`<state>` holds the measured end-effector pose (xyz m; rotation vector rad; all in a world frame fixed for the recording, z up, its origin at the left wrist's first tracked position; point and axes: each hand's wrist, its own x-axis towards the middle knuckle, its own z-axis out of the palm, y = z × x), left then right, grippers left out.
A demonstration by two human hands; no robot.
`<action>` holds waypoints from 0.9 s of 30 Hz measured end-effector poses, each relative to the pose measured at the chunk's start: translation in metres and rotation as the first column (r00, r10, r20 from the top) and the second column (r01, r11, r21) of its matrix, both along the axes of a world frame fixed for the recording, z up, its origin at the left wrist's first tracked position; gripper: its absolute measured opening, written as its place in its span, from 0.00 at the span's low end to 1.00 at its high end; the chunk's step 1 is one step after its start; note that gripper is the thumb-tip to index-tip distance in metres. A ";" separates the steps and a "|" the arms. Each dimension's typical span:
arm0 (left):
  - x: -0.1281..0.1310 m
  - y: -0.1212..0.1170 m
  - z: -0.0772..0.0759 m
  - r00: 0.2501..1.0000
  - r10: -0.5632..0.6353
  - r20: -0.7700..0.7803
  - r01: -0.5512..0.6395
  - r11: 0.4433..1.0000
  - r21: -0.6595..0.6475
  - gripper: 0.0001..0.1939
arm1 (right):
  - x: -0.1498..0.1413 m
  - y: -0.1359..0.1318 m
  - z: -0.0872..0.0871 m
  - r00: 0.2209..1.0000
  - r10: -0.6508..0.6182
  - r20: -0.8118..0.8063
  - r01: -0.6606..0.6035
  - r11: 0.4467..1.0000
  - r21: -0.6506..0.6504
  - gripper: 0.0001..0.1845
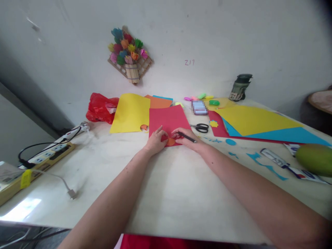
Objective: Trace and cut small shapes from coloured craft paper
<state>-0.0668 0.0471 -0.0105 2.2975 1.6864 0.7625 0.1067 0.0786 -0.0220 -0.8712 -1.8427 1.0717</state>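
A red paper sheet (168, 119) lies flat on the white table (166, 193), straight ahead. A small orange paper circle (171, 141) rests on its near edge. My left hand (155, 141) presses down beside the circle, fingers bent onto the paper. On the circle's other side my right hand (188, 139) is closed round a dark pencil (187, 137), its tip pointing at the circle.
Yellow (131, 112) and orange sheets lie behind the red one, and large yellow and blue sheets (259, 121) at right. Black scissors (201, 127), blue scraps, a glue tube (275, 158), a green fruit (315, 159), a power strip (46, 155) and a red bag (101, 107) surround the work.
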 end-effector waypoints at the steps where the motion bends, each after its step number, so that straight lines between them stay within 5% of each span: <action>1: -0.001 0.000 0.000 1.000 -0.004 -0.004 0.004 1.000 -0.006 0.08 | 0.000 0.000 0.000 1.000 -0.002 0.004 0.002 1.000 0.001 0.18; 17: 0.002 -0.002 0.001 0.996 0.018 -0.084 -0.020 1.000 -0.018 0.16 | -0.001 0.001 -0.002 1.000 -0.006 -0.023 0.006 1.000 -0.031 0.17; 23: 0.001 -0.002 0.003 0.981 0.057 -0.187 -0.086 0.985 -0.150 0.31 | -0.001 -0.001 0.006 0.947 -0.187 -0.260 0.151 0.977 -0.151 0.11; 27: 0.001 0.001 0.000 0.961 0.028 -0.275 -0.094 0.969 -0.228 0.33 | -0.001 -0.005 0.012 0.940 -0.191 -0.282 0.167 0.980 -0.106 0.12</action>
